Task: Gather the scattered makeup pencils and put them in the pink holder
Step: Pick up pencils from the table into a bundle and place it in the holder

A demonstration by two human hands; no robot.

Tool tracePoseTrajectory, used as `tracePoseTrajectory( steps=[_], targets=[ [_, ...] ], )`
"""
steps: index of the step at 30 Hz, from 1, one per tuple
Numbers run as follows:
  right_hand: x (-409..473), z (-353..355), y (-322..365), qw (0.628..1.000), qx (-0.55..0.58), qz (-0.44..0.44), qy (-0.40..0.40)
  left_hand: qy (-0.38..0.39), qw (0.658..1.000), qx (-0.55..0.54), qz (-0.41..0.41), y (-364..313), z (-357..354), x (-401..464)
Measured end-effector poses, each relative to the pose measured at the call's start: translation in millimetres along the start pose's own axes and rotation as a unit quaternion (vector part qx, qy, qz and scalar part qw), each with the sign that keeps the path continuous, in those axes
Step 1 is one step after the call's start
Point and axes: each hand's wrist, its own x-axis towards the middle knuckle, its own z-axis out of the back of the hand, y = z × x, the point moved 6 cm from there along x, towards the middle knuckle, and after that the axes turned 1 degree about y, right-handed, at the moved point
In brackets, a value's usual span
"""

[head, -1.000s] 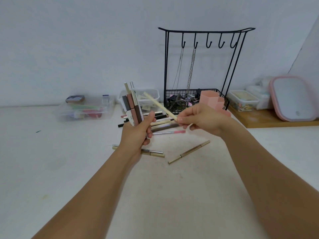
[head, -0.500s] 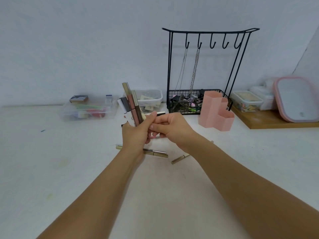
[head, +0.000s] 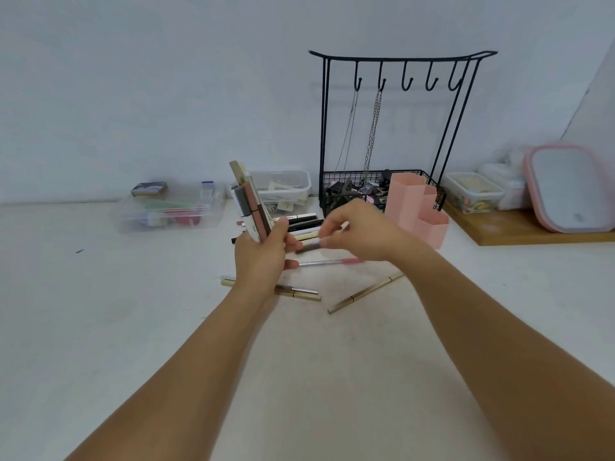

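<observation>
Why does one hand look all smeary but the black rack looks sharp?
In the head view, the right hand is smeared by motion blur, and so is the dark pencil at its fingertips; the black rack is sharp, though its top bar bows from the wide lens; the light is soft, shadows faint.

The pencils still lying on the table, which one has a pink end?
The thin silver pencil with the pink cap, lying flat just below the right hand. The others nearby are gold or black.

Plain pale wall point(head: 149, 94) behind a white tabletop point(head: 83, 327), seemingly under soft, even light
</observation>
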Motion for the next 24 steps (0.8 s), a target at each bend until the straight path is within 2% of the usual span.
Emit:
tracePoseTrajectory(
  steps=[4,11,16,18,20,22,24],
  targets=[
    [-2,7,-26,0.992,-0.118,-0.031,0.03,0.013,1.0,0.006,0.014,1,1,4],
    [-1,-10,-36,0.989,-0.126,-0.046,0.064,0.012,0.999,-0.026,0.041,0,6,6],
    [-4,0,-42,0.991,-0.114,-0.041,0.063,0.008,0.999,-0.007,0.034,2,6,5],
    [-4,9,-45,0.996,-0.054,-0.045,0.046,0.004,0.999,-0.001,0.032,1,7,4],
    [-6,13,-40,0.994,0.085,-0.048,0.039,0.006,1.0,0.008,0.025,0,6,3],
    [-9,11,-26,0.973,0.222,-0.045,0.042,0.022,1.0,0.008,0.01,-1,3,1],
    [-9,6,-10,0.95,0.309,-0.028,0.041,0.04,0.999,-0.003,0.002,-2,0,0]
  ],
)
